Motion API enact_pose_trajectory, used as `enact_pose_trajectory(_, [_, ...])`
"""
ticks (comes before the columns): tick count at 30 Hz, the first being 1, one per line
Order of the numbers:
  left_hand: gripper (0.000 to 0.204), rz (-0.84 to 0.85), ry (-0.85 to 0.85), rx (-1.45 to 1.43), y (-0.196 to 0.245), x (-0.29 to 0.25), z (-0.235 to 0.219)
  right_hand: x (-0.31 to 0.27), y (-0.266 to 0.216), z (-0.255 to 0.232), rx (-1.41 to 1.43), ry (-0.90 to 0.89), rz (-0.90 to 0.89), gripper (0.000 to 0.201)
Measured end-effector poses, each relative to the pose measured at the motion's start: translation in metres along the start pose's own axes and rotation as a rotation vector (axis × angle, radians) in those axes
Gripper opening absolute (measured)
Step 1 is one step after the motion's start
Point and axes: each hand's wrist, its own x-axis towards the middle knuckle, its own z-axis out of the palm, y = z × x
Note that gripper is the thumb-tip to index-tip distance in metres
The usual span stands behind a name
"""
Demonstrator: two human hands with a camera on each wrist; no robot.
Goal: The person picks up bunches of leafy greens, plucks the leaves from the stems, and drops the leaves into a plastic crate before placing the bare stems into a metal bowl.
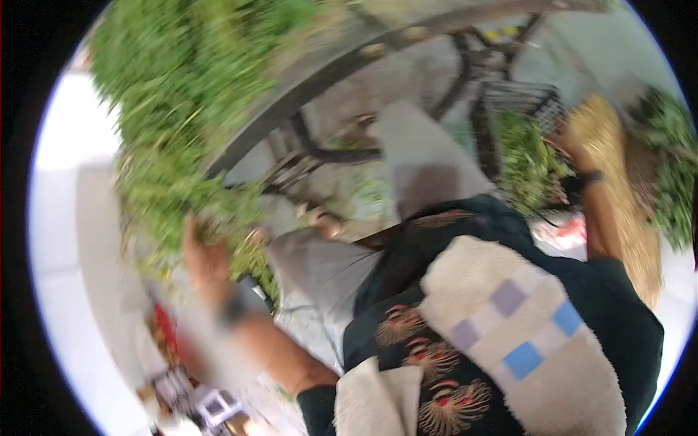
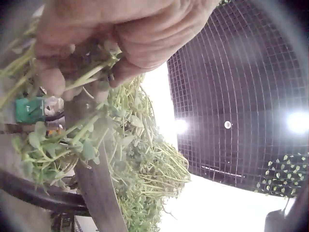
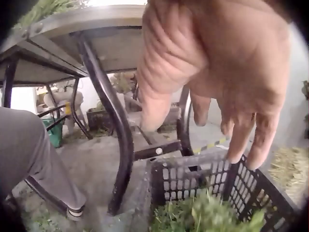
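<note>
In the left wrist view, my left hand (image 2: 130, 34) pinches a few leafy green stems (image 2: 89, 77) between thumb and fingers. Behind them, a heap of the same greens (image 2: 145, 169) lies along the table edge. The head view shows that hand low beside the near end of the heap, blurred. My right hand (image 3: 227, 82) hangs above a black plastic crate (image 3: 186, 169), its fingers loosely extended downward with nothing between them. Fingertips overlap the crate's far rim in the right wrist view. Cut greens (image 3: 207, 215) lie inside the crate.
A curved-edged table (image 1: 313, 87) on dark metal legs (image 3: 108, 106) stands in front, over my knees. A bundle of straw (image 1: 618, 189) lies beyond the crate, with a leafy plant (image 1: 672, 174) at far right. Loose bits of greens litter the floor.
</note>
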Motion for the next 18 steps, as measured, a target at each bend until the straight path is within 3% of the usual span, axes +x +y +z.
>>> enact_pose_trajectory(1, [0.023,-0.058,0.100,-0.047,0.003,-0.007,-0.016,0.002,0.021,0.017,-0.034,0.094,-0.039,0.073])
enact_pose_trajectory(2, [0.021,-0.022,0.176,-0.021,0.007,-0.018,0.005,-0.002,0.010,0.017,0.138,0.014,-0.043,0.068])
enact_pose_trajectory(3, [0.020,0.225,0.180,-0.085,0.028,0.021,-0.012,0.074,-0.111,0.012,0.210,0.160,-0.211,0.068])
enact_pose_trajectory(5, [0.020,0.185,0.231,-0.102,0.012,0.014,-0.006,0.018,-0.171,-0.020,0.609,-0.148,-0.055,0.057])
enact_pose_trajectory(6, [0.020,0.105,0.202,-0.148,-0.006,0.009,-0.010,-0.002,-0.197,-0.032,0.602,-0.173,-0.056,0.045])
enact_pose_trajectory(10, [0.021,0.076,0.189,-0.185,-0.003,0.003,-0.006,-0.029,-0.335,-0.028,0.600,-0.295,-0.431,0.031])
enact_pose_trajectory(12, [0.022,0.050,0.229,-0.195,-0.003,0.002,-0.002,-0.056,-0.403,-0.024,0.401,-0.185,-0.966,0.026])
enact_pose_trajectory(14, [0.018,0.046,0.206,-0.210,0.000,-0.001,-0.002,-0.084,-0.466,-0.005,0.471,-0.409,-0.918,0.024])
enact_pose_trajectory(16, [0.015,0.034,0.178,-0.226,0.001,-0.001,0.000,-0.103,-0.513,0.005,0.376,-0.370,-1.192,0.021])
enact_pose_trajectory(18, [0.014,0.016,0.226,-0.233,0.002,0.001,0.000,-0.109,-0.551,0.037,0.465,-0.247,-1.305,0.022])
